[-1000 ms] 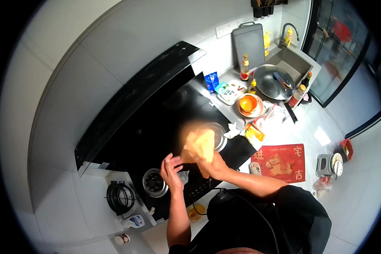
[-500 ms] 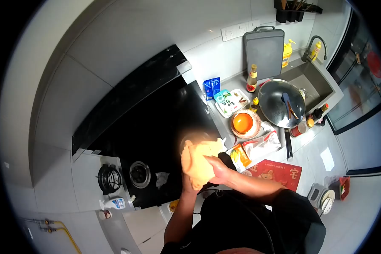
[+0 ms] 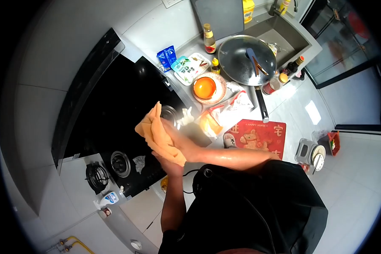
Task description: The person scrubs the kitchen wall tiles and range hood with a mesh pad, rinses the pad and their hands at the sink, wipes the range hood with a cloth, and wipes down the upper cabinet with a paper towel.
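Observation:
Over the black gas stove [image 3: 101, 114], both hands grip an orange cloth [image 3: 158, 135] that hangs in loose folds. My right hand [image 3: 184, 146] is closed on its right side, somewhat blurred. Lower down, my left hand [image 3: 170, 166] holds the cloth from below, with its fingers partly covered by the fabric. A stove burner [image 3: 169, 113] lies just beyond the cloth, with a crumpled white scrap [image 3: 186, 117] beside it. Another burner [image 3: 120, 164] is to the left of my left hand, next to a crumpled pale piece [image 3: 139, 163].
Right of the stove are an orange bowl [image 3: 204, 87], a lidded pan [image 3: 235, 61], a sauce bottle [image 3: 209, 40] and food packs [image 3: 191, 67]. A red mat [image 3: 258, 137] lies nearer. At left are a black pan support [image 3: 98, 175] and a spray bottle [image 3: 108, 199].
The view has shifted, so the counter things sit further left and higher. The cloth has been turned and now hangs longer, while both hands still hold it.

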Action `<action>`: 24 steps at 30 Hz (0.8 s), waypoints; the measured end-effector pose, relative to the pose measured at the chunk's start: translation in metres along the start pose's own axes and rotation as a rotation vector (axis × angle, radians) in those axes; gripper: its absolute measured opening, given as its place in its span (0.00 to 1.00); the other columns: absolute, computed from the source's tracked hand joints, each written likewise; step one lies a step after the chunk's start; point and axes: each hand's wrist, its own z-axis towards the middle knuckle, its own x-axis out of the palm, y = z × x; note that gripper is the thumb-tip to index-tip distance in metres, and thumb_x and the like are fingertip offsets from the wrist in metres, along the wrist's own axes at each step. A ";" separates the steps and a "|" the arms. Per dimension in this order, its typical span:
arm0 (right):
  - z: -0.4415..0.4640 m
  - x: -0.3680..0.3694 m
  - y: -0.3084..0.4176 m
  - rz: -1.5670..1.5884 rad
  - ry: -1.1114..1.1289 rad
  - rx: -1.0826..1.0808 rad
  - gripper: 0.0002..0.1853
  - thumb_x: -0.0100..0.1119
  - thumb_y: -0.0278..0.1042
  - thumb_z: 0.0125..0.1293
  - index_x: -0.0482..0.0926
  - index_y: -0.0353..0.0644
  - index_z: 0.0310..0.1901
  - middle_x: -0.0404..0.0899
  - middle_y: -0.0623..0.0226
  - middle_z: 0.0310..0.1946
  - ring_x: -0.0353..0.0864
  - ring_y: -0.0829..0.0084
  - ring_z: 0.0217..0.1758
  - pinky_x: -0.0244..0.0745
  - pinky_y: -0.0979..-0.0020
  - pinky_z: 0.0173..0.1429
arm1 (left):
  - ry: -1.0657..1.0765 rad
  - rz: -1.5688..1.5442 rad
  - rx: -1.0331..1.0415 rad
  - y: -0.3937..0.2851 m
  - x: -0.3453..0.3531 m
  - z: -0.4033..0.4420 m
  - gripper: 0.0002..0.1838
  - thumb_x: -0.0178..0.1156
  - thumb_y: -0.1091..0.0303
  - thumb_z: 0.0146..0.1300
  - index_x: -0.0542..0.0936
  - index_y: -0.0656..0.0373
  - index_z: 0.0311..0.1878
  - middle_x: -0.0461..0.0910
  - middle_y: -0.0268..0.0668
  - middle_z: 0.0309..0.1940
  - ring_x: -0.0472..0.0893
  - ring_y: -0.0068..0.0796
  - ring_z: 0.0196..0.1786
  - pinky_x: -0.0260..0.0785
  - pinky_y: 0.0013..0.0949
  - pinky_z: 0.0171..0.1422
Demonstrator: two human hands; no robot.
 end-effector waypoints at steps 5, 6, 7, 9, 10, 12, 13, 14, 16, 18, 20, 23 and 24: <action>-0.034 0.019 0.003 -0.074 0.077 0.056 0.38 0.63 0.41 0.71 0.58 0.37 0.76 0.56 0.51 0.76 0.57 0.54 0.79 0.55 0.61 0.79 | -0.063 0.158 -0.187 -0.021 -0.034 -0.017 0.33 0.51 0.47 0.77 0.67 0.66 0.71 0.74 0.47 0.65 0.77 0.41 0.65 0.69 0.42 0.71; -0.042 0.019 0.007 -0.104 0.125 0.096 0.32 0.60 0.38 0.73 0.63 0.35 0.74 0.60 0.50 0.74 0.61 0.55 0.78 0.59 0.61 0.78 | -0.074 0.164 -0.207 -0.024 -0.043 -0.019 0.33 0.51 0.47 0.77 0.67 0.66 0.71 0.74 0.47 0.65 0.77 0.41 0.65 0.69 0.42 0.71; -0.055 0.016 -0.010 -0.216 0.179 0.089 0.30 0.60 0.36 0.72 0.66 0.34 0.72 0.64 0.49 0.72 0.66 0.54 0.75 0.62 0.60 0.76 | -0.083 0.141 -0.188 -0.025 -0.050 -0.018 0.30 0.53 0.49 0.76 0.69 0.67 0.68 0.76 0.47 0.62 0.79 0.41 0.63 0.71 0.42 0.68; -0.072 0.005 -0.010 -0.266 0.250 0.141 0.26 0.61 0.34 0.70 0.72 0.33 0.67 0.72 0.48 0.67 0.74 0.53 0.69 0.70 0.58 0.71 | -0.099 -0.015 -0.212 -0.025 -0.079 -0.014 0.25 0.56 0.55 0.74 0.74 0.67 0.63 0.80 0.48 0.56 0.83 0.44 0.56 0.77 0.44 0.61; -0.078 -0.007 0.006 -0.202 0.266 0.206 0.23 0.62 0.32 0.69 0.75 0.32 0.63 0.76 0.47 0.63 0.78 0.52 0.65 0.73 0.58 0.68 | -0.103 -0.017 -0.219 -0.020 -0.101 -0.015 0.25 0.56 0.55 0.74 0.74 0.67 0.63 0.80 0.48 0.56 0.83 0.44 0.56 0.77 0.44 0.61; -0.090 -0.045 0.019 -0.679 0.043 -0.081 0.16 0.63 0.30 0.67 0.82 0.34 0.55 0.83 0.52 0.55 0.83 0.54 0.57 0.79 0.59 0.61 | -0.017 0.004 -0.177 -0.017 -0.131 -0.021 0.24 0.55 0.54 0.74 0.74 0.64 0.62 0.79 0.52 0.56 0.82 0.48 0.55 0.79 0.43 0.56; -0.098 -0.076 0.017 -0.755 -0.035 -0.024 0.15 0.64 0.28 0.66 0.83 0.36 0.54 0.83 0.53 0.55 0.83 0.55 0.57 0.78 0.59 0.61 | -0.076 -0.258 -0.281 -0.019 -0.140 -0.023 0.24 0.54 0.52 0.74 0.74 0.62 0.62 0.79 0.54 0.55 0.82 0.51 0.55 0.80 0.43 0.53; -0.106 -0.100 0.011 -0.827 -0.299 0.045 0.18 0.68 0.26 0.61 0.82 0.38 0.54 0.84 0.54 0.54 0.82 0.55 0.58 0.75 0.57 0.64 | -0.085 -0.261 -0.285 -0.020 -0.150 -0.028 0.24 0.54 0.52 0.74 0.74 0.62 0.62 0.79 0.54 0.55 0.82 0.51 0.55 0.80 0.43 0.53; -0.098 -0.159 0.025 -1.282 -0.345 -0.122 0.29 0.75 0.27 0.54 0.80 0.43 0.60 0.82 0.56 0.55 0.78 0.52 0.61 0.71 0.55 0.66 | -0.061 -0.019 -0.197 -0.018 -0.163 -0.039 0.25 0.52 0.50 0.75 0.74 0.62 0.61 0.79 0.55 0.56 0.82 0.53 0.53 0.81 0.47 0.45; -0.086 -0.190 0.019 -1.572 -0.297 -0.096 0.32 0.75 0.30 0.53 0.79 0.46 0.62 0.81 0.58 0.55 0.77 0.54 0.62 0.68 0.53 0.69 | 0.075 0.001 -0.220 -0.011 -0.164 -0.041 0.23 0.53 0.56 0.76 0.73 0.64 0.63 0.80 0.52 0.55 0.84 0.48 0.49 0.80 0.49 0.40; -0.083 -0.218 0.002 -1.551 -0.047 0.146 0.31 0.75 0.32 0.54 0.80 0.48 0.62 0.82 0.60 0.52 0.77 0.56 0.61 0.65 0.52 0.69 | 0.009 0.384 -0.118 0.015 -0.167 -0.034 0.21 0.55 0.61 0.75 0.75 0.66 0.62 0.82 0.46 0.51 0.84 0.39 0.48 0.79 0.43 0.43; -0.072 -0.247 -0.013 -1.460 -0.008 0.174 0.12 0.65 0.26 0.58 0.87 0.45 0.45 0.83 0.60 0.42 0.81 0.56 0.50 0.72 0.55 0.60 | 0.101 0.796 -0.054 0.014 -0.123 -0.033 0.16 0.59 0.64 0.74 0.81 0.67 0.55 0.85 0.37 0.47 0.82 0.23 0.47 0.74 0.30 0.54; -0.066 -0.254 -0.009 -1.339 -0.050 0.171 0.10 0.63 0.25 0.59 0.87 0.43 0.42 0.82 0.59 0.40 0.81 0.55 0.47 0.74 0.56 0.57 | 0.146 0.844 -0.028 0.022 -0.118 -0.030 0.15 0.60 0.64 0.74 0.82 0.67 0.54 0.86 0.37 0.44 0.83 0.23 0.45 0.75 0.31 0.51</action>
